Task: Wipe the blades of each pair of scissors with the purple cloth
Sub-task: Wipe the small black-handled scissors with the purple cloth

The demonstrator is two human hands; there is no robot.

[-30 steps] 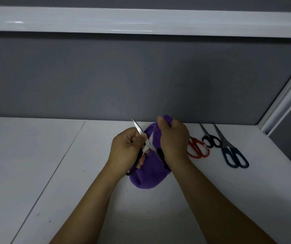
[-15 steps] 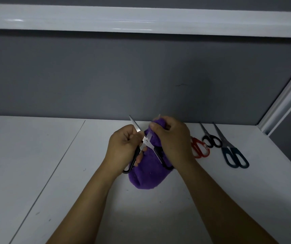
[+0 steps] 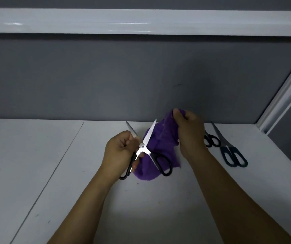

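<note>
Purple cloth (image 3: 160,138) hangs bunched from a person's right hand (image 3: 189,131), which pinches its top end near the middle of the white table's (image 3: 35,155) back edge. The left hand (image 3: 122,148) is curled around one black handle of a pair of scissors (image 3: 145,148), whose blades are spread wide in front of the cloth, the other handle free. A small black pair (image 3: 211,140) and a blue-handled pair (image 3: 232,155) lie just beside each other toward the back right corner.

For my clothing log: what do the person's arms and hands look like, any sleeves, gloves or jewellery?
The left hand and right hand are bare: no gloves, no rings visible. The left forearm and right forearm are bare too, with no sleeve, watch or band in view.
</note>
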